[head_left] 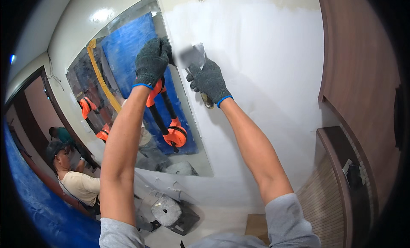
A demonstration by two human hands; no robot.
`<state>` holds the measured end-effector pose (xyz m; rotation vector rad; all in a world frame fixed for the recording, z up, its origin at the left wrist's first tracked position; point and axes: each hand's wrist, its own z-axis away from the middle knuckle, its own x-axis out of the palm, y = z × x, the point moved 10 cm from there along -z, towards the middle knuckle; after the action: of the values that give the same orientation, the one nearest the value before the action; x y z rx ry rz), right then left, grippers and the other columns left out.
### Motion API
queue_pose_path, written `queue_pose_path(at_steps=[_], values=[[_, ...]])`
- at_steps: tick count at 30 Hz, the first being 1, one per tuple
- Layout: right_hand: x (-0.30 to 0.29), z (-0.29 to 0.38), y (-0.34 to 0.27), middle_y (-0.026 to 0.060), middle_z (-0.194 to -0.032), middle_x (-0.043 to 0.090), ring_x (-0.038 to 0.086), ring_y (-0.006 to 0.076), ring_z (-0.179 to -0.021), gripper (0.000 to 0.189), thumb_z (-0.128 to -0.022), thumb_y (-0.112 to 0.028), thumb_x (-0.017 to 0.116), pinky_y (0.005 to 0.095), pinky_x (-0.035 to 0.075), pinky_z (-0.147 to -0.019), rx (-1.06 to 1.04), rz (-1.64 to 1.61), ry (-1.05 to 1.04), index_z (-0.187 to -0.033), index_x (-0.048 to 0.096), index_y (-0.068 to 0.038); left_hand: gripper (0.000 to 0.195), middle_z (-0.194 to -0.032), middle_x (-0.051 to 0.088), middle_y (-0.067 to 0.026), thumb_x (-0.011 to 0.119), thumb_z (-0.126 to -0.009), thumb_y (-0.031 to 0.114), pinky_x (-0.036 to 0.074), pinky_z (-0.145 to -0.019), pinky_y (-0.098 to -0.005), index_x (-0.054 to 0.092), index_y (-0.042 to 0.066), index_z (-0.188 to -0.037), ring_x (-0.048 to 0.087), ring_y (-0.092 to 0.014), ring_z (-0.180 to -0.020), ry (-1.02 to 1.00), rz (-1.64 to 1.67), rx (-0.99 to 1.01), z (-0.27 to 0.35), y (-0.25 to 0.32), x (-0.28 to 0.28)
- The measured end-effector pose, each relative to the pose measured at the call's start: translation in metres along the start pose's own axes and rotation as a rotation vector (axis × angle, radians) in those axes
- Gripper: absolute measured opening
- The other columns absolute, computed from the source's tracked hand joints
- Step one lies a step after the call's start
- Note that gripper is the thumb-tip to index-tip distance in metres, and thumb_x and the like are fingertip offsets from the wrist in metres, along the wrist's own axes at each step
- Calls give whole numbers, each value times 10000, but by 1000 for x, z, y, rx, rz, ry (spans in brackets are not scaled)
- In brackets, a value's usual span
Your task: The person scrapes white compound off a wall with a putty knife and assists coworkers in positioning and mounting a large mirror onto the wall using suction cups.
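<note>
My left hand (152,62), in a dark knit glove with a blue cuff, is closed beside the right edge of a wall mirror (203,164). It grips a putty knife, mostly hidden by the glove, with a blurred grey blade (186,57). Just right of it, my gloved right hand (209,80) holds a second putty knife (207,101), its worn handle sticking out below the palm. The two blades overlap in view over the white wall (272,75). Orange suction lifters with black bars (176,136) are at the mirror below my left hand.
A coated round-topped stool or container (166,211) stands low by the wall. At left a person in a cap (77,184) is near a doorway, with another person (64,136) beyond. Wooden panelling (358,56) and a dark-edged ledge (336,132) lie at right. Blue sheeting (41,200) fills the lower left.
</note>
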<state>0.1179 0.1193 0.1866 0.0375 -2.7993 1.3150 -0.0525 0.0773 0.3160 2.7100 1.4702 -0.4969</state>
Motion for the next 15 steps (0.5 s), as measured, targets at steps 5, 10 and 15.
queue_pose_path(at_steps=[5,10,15], values=[[0,-20,4,244,-941,743,754,313,-835,434,-931,-337,711,426,595,-757,-58,120,29,-1075,648,67,144,-984,684,-175,620,-977,225,519,-824,-526,644,95,-1034,667,-421,-959,5,-51,154,-28,16,-9],[2,-27,-15,293,-998,703,687,378,-899,483,-968,-381,658,468,542,-838,-210,447,155,-1089,655,86,73,-908,712,-183,623,-973,132,552,-752,-459,613,67,-1004,706,-393,-819,-42,382,-78,-34,3,11],[6,-16,-26,336,-1174,662,657,461,-1116,617,-947,-432,635,526,506,-1006,-23,479,162,-1222,628,120,109,-854,698,-112,632,-1004,146,551,-680,-357,621,43,-1037,701,-223,-738,-34,473,-104,-62,3,-9]])
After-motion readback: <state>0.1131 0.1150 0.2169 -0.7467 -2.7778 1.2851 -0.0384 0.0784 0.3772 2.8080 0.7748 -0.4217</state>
